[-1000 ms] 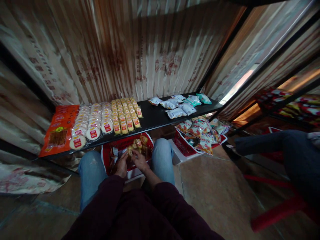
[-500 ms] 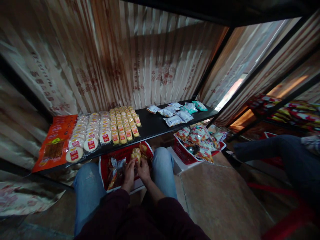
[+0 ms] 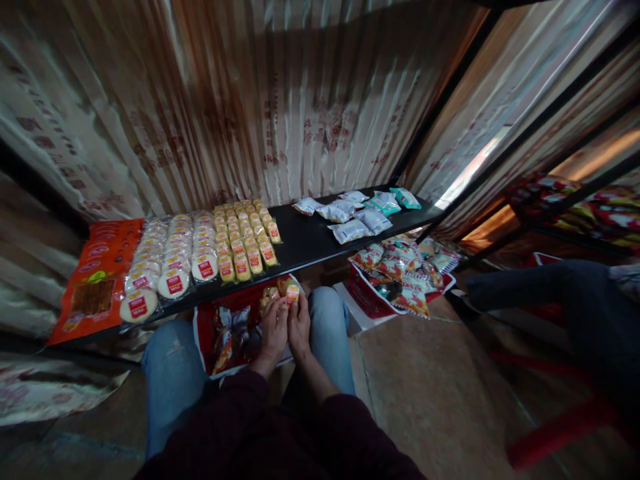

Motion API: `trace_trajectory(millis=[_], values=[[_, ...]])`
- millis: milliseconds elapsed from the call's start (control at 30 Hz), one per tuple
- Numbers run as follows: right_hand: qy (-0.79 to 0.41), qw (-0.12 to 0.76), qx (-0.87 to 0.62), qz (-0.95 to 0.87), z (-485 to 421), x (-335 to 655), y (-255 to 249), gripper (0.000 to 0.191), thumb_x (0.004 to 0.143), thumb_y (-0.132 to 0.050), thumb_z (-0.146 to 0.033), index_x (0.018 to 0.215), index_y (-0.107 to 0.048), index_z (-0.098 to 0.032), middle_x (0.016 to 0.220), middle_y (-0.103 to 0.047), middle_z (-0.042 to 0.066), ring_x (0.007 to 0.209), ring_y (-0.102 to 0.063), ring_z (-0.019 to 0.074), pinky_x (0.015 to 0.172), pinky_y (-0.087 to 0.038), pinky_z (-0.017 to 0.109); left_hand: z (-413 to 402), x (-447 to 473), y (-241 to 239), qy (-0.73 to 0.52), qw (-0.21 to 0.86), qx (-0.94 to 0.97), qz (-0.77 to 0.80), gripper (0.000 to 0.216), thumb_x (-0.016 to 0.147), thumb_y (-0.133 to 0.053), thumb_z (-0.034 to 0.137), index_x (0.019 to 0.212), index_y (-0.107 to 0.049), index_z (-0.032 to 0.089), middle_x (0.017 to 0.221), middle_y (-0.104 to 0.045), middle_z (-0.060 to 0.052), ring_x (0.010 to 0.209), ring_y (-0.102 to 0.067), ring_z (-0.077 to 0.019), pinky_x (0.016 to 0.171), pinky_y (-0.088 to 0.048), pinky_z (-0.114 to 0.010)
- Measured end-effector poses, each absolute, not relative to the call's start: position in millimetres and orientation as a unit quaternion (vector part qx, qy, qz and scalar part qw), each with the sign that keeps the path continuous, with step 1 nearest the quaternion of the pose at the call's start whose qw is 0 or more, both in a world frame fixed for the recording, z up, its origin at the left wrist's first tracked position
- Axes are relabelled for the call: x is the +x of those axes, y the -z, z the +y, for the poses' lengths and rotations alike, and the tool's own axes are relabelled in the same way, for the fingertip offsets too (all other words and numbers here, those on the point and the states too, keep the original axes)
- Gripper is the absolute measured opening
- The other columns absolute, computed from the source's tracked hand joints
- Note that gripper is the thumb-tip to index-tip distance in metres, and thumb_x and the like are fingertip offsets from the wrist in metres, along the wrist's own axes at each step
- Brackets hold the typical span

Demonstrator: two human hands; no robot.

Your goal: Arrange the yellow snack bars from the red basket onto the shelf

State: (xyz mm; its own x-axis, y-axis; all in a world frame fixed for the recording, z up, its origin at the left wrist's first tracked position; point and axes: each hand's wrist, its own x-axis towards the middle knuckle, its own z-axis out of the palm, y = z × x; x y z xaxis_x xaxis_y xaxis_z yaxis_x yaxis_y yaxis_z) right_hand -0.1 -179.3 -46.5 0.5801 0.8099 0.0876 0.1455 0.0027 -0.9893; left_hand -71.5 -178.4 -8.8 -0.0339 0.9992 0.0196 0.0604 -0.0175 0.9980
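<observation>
By the black shelf (image 3: 305,237), the left hand (image 3: 274,329) and right hand (image 3: 299,327) together hold at least 1 small yellow cake (image 3: 292,294) over the red basket (image 3: 204,328), likely picking up, so moving calls for gentle care.

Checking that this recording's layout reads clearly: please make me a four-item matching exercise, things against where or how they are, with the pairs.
Things
1. Orange packet
2. Round white packets
3. Single yellow packet
4. Red basket beside the right knee

Places or states
A. Heaped with packets
B. Held between left hand and right hand
C. At the left end of the black shelf
D. Just left of the yellow rows

Pairs: 1-C, 2-D, 3-B, 4-A
</observation>
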Motion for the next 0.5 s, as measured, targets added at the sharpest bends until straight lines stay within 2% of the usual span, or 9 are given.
trace_trajectory(millis=[233,500], values=[[-0.27,0.617,-0.656,-0.342,-161.7,12.5,22.3,0.048,0.092,-0.042,-0.042,0.13,-0.051,-0.016,0.13,-0.061,0.015,0.124,-0.054,0.0234,0.108,-0.041,0.04,-166.4,-59.6,-17.0,-0.509,0.479,0.516,0.495,0.022,0.086,-0.054,0.016,0.097,-0.074,0.02,0.116,-0.065,-0.009,0.116,-0.056,-0.0229,0.112,-0.035,-0.036],[-0.272,0.634,-0.633,-0.35,-129.9,28.6,1.8,0.043,0.091,-0.046,-0.042,0.127,-0.05,-0.018,0.119,-0.067,0.012,0.108,-0.063,0.0214,0.098,-0.049,0.037,-138.8,-47.8,-30.1,-0.523,0.466,0.536,0.47,0.026,0.089,-0.051,0.018,0.104,-0.071,0.019,0.119,-0.066,-0.009,0.117,-0.056,-0.0225,0.111,-0.037,-0.036]])
